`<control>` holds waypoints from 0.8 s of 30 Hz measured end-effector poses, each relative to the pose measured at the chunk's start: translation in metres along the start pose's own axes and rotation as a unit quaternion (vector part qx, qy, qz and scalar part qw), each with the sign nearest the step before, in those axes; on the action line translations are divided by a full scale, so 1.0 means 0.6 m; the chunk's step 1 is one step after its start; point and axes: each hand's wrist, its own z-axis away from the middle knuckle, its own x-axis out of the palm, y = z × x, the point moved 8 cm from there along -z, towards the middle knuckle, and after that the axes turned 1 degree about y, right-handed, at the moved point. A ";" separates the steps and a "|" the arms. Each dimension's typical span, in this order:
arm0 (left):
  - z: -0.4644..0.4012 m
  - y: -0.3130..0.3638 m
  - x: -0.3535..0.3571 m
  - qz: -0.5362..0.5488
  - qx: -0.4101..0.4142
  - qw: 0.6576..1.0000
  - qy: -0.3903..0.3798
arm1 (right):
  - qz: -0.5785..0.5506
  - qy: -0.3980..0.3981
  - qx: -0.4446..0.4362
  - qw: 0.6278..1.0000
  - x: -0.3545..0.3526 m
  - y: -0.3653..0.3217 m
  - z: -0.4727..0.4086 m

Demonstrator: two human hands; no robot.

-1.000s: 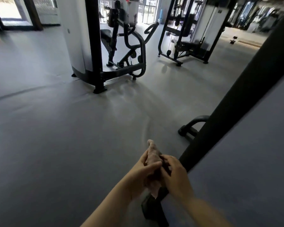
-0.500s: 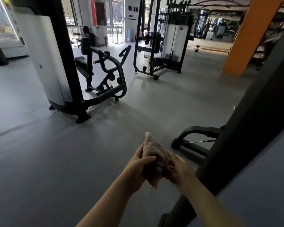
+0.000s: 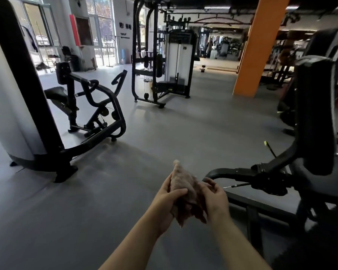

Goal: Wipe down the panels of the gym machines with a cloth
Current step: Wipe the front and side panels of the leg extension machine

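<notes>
A crumpled pinkish-brown cloth [image 3: 183, 190] is held in front of me at the bottom centre, above the grey floor. My left hand [image 3: 167, 199] grips it from the left, thumb laid across its front. My right hand [image 3: 215, 199] holds its right side with curled fingers. A gym machine with a tall white side panel [image 3: 10, 98] and black frame stands at the left. Another machine's black frame and dark upright pad [image 3: 312, 114] are close on my right.
A cable machine with a white weight-stack panel [image 3: 180, 61] stands further back at centre. An orange pillar [image 3: 256, 45] rises at the right rear. Grey floor [image 3: 183, 129] lies between the machines. Large windows fill the back left.
My view has lifted and swung right, away from the dark panel that filled the right side. Both hands have kept hold of the cloth, and the machine frame on the right has come into sight.
</notes>
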 end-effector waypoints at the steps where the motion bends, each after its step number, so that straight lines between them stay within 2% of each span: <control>1: -0.019 -0.001 0.001 -0.001 -0.007 1.000 -0.003 | -0.003 0.018 -0.008 1.000 -0.004 -0.009 -0.012; 7: -0.133 -0.009 0.036 -0.020 -0.068 0.994 -0.082 | -0.044 0.102 -0.035 0.993 -0.050 -0.060 -0.077; 13: -0.260 -0.002 0.092 -0.103 -0.125 0.969 -0.186 | -0.096 0.155 -0.033 0.983 -0.092 -0.083 -0.153; 19: -0.364 0.003 0.171 -0.183 -0.189 0.913 -0.312 | -0.130 0.222 -0.032 0.966 -0.121 -0.092 -0.202; 24: -0.388 -0.038 0.249 -0.209 -0.257 0.845 -0.421 | -0.220 0.321 0.007 0.921 -0.173 -0.078 -0.197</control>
